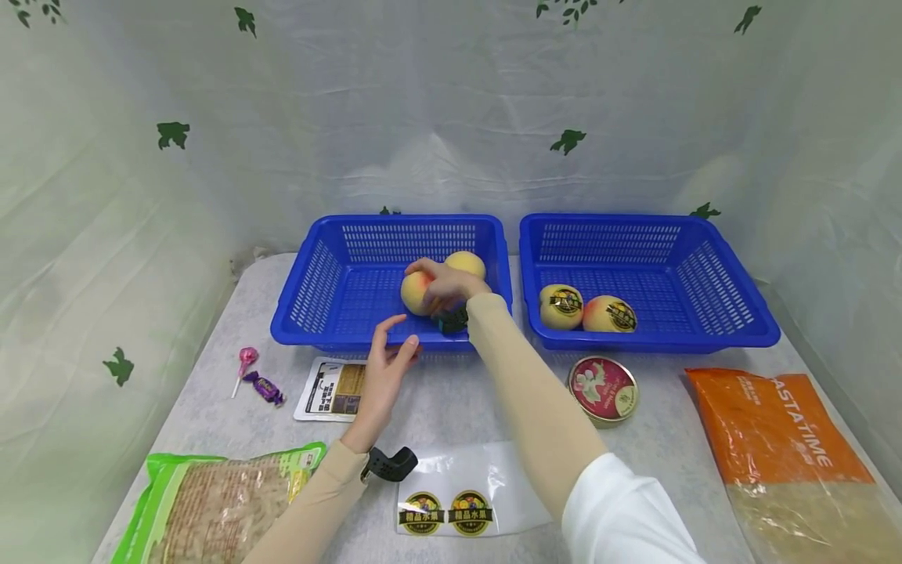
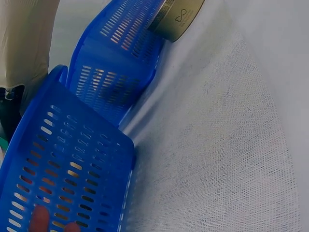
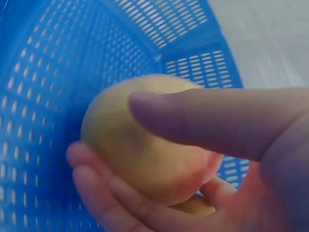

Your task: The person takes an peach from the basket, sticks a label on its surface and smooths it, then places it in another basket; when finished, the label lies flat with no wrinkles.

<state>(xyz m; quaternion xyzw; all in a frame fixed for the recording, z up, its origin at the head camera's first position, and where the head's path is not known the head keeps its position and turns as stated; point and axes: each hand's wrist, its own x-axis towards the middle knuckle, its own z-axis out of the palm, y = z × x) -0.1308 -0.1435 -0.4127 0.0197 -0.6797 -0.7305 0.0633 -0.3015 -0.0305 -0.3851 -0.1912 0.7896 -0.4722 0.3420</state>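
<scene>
In the left blue basket (image 1: 303,325), my right hand (image 1: 447,283) grips a yellow-red peach (image 1: 414,294). The right wrist view has the thumb over the top of this peach (image 3: 130,169) and the fingers curled under its side. Another peach (image 1: 467,263) lies just behind that hand. My left hand (image 1: 384,368) is at the basket's front rim, thumb and forefinger apart, holding nothing. In the left wrist view its fingertips (image 2: 39,220) show in front of the basket wall. Below the hands lies a clear sheet (image 1: 493,462) with two round black-and-gold fruit stickers (image 1: 470,513).
Two stickered peaches (image 1: 561,306) sit in the right blue basket (image 1: 740,333). Around the table are a red round tin (image 1: 602,389), an orange bag (image 1: 796,439), a green-edged bag (image 1: 218,501), a white pouch (image 1: 331,389), a lollipop (image 1: 247,356) and a purple-wrapped candy (image 1: 265,388).
</scene>
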